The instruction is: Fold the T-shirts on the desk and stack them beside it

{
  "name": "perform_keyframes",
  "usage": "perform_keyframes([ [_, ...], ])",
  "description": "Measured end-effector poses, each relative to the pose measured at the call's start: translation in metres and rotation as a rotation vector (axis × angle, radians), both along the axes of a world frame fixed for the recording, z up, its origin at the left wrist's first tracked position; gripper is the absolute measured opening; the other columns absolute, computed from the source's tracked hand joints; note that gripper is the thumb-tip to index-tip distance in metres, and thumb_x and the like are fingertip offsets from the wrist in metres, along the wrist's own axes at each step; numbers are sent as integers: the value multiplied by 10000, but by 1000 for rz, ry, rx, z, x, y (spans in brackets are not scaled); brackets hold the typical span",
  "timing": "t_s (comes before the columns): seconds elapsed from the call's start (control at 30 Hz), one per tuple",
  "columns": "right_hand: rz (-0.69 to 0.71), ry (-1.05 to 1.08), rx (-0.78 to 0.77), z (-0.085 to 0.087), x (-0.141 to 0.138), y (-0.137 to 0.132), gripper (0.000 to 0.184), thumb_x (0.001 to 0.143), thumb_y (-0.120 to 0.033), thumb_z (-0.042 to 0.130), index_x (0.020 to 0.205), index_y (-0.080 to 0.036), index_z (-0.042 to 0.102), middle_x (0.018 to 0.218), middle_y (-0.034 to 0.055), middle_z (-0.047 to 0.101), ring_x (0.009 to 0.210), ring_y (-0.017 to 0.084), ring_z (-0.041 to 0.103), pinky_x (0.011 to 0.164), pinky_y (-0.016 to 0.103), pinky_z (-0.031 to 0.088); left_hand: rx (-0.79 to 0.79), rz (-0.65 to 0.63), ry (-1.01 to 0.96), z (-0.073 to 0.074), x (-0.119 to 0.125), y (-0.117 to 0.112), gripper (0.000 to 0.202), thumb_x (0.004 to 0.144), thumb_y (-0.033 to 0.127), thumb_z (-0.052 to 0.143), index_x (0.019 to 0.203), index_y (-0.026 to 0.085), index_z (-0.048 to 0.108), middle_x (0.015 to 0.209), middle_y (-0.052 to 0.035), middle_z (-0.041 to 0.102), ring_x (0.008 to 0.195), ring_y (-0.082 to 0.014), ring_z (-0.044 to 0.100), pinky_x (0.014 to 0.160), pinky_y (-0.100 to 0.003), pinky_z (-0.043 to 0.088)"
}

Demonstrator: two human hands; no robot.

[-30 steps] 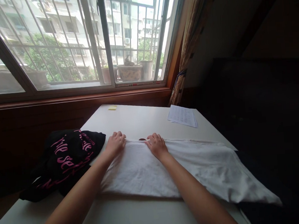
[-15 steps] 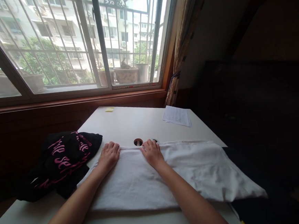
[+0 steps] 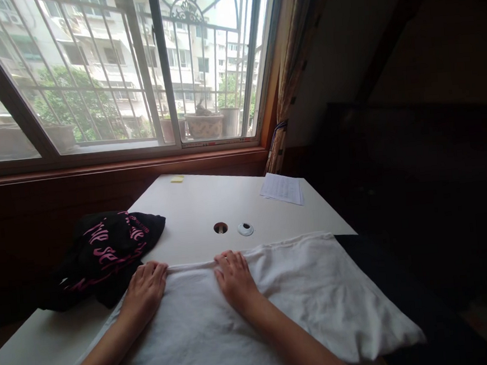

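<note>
your left hand [image 3: 144, 288] and right hand [image 3: 234, 277] are resting apart on the white garment [image 3: 315, 295], fingers clamping its far edge, garment is lying flat across the near table [image 3: 194, 200], black shirt [image 3: 105, 249] is sitting just left

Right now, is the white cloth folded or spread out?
Spread: the white cloth lies flat on the table under left hand and right hand; layers, cannot tell.

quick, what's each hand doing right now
Left hand: palm down on the white cloth, fingers at its far edge; grip cannot be told.
Right hand: the same, on that edge.
</note>
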State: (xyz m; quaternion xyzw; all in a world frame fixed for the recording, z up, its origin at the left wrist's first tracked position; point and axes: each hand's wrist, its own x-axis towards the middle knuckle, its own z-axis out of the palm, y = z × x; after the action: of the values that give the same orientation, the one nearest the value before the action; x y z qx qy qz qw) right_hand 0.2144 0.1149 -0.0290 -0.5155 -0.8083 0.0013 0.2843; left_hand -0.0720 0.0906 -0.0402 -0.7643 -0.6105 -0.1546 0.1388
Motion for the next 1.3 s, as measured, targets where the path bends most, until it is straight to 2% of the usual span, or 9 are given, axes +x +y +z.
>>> perform_keyframes([
  [0.13, 21, 18, 33, 12, 53, 2, 324, 947, -210, 566, 1269, -234, 588, 1236, 90, 590, 1158, 268, 496, 1082, 438, 386, -40, 53, 30, 3, -14, -22, 309, 1023, 268, 378, 1199, 181, 618, 1127, -119, 582, 1031, -300, 509, 906, -434, 435],
  [0.27, -164, -32, 55, 15, 155, 23, 292, 970, -220, 502, 1230, -205, 635, 1203, 104, 604, 1123, 264, 524, 1049, 396, 425, -108, 90, 40, 6, -29, -38, 359, 1003, 212, 361, 1263, 142, 599, 1183, -144, 572, 1050, -305, 505, 930, -451, 438],
  [0.4, -380, -50, 23, 11, 257, 41, 310, 946, -250, 484, 1182, -189, 676, 1190, 138, 602, 1088, 303, 541, 1030, 446, 427, -199, 61, 27, 15, -35, -34, 406, 958, 141, 373, 1294, 185, 599, 1256, -134, 570, 1092, -296, 528, 918, -430, 461],
  [0.5, -383, -67, -48, 10, 301, 51, 351, 936, -288, 484, 1219, -207, 676, 1195, 133, 616, 1093, 309, 544, 1013, 448, 434, -170, -16, -6, 30, -16, -20, 395, 929, 141, 424, 1269, 181, 621, 1275, -134, 578, 1141, -310, 531, 951, -442, 463],
  [0.67, -270, -80, -182, 10, 326, 75, 370, 879, -345, 564, 1227, -298, 679, 1191, 58, 660, 1085, 272, 552, 1004, 407, 426, -223, -312, -136, 55, 59, 8, 238, 982, 225, 501, 1149, 238, 669, 1125, -70, 639, 1069, -266, 562, 952, -396, 480],
  [0.83, -288, -28, -239, 19, 339, 95, 223, 801, -443, 635, 884, -261, 734, 937, 79, 656, 990, 307, 537, 965, 471, 410, -296, -393, -157, 52, 115, 35, 133, 978, 250, 569, 1047, 232, 682, 1054, -68, 648, 998, -262, 558, 899, -386, 486],
  [0.93, -270, 38, -259, 27, 346, 98, 194, 746, -442, 668, 744, -249, 679, 888, 70, 640, 968, 301, 543, 948, 456, 418, -324, -365, -222, 42, 120, 45, 75, 947, 252, 620, 998, 216, 662, 1020, -71, 643, 967, -265, 554, 878, -397, 482],
  [1.07, -250, 190, -308, 32, 349, 92, 281, 813, -516, 601, 818, -237, 633, 922, 52, 657, 915, 239, 606, 839, 353, 485, -294, -406, -342, 32, 112, 44, 129, 981, 297, 557, 897, 207, 595, 956, -64, 618, 903, -248, 543, 832, -386, 476],
  [1.3, -333, 369, -402, 10, 341, 88, 354, 856, -559, 528, 956, -224, 579, 785, 9, 667, 734, 205, 621, 635, 297, 478, -234, -408, -419, 22, 111, 38, 201, 1028, 309, 392, 905, 222, 526, 887, -53, 602, 841, -237, 545, 773, -365, 475],
])
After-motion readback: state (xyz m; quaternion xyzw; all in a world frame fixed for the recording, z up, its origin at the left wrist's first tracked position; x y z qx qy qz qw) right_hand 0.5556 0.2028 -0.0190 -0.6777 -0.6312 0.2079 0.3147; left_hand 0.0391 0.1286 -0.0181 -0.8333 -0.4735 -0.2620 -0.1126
